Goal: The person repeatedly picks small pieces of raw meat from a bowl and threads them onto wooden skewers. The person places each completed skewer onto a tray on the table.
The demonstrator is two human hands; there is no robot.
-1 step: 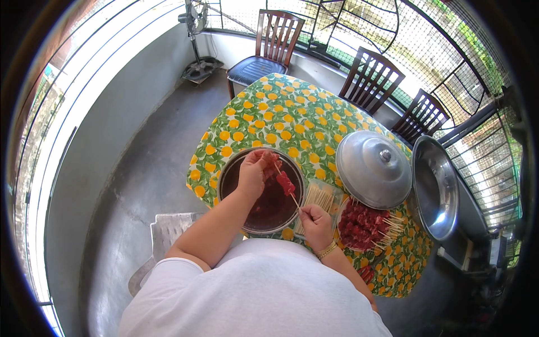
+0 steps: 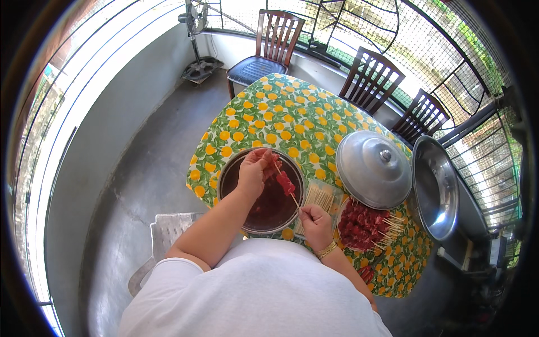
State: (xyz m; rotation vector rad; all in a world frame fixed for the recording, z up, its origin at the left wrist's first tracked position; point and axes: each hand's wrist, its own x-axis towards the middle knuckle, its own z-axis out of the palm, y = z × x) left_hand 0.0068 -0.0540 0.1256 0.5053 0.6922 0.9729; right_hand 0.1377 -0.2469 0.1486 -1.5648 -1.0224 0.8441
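Note:
A bamboo skewer [image 2: 295, 201] with red raw meat [image 2: 286, 183] threaded on it slants over a round metal pot [image 2: 302, 175]. My right hand [image 2: 317, 224] is closed around the skewer's bare lower end, beside the pot's right rim. At the upper end, my left hand [image 2: 254, 171] pinches a piece of meat [image 2: 272, 167] against the stick; the fingers partly hide the tip. Dark red liquid [image 2: 268, 210] shows inside the pot. Just right of it, a clear tray [image 2: 337, 194] holds many bare skewers [image 2: 319, 201]. Loaded meat skewers [image 2: 364, 224] are heaped farther right.
A domed metal lid [image 2: 373, 168] lies behind the heaped skewers, with a large metal basin [image 2: 435, 188] at its right. The table wears a fruit-patterned cloth [image 2: 264, 121]. Wooden chairs [image 2: 371, 81] line the far side, and a standing fan [image 2: 196, 45] is in the corner.

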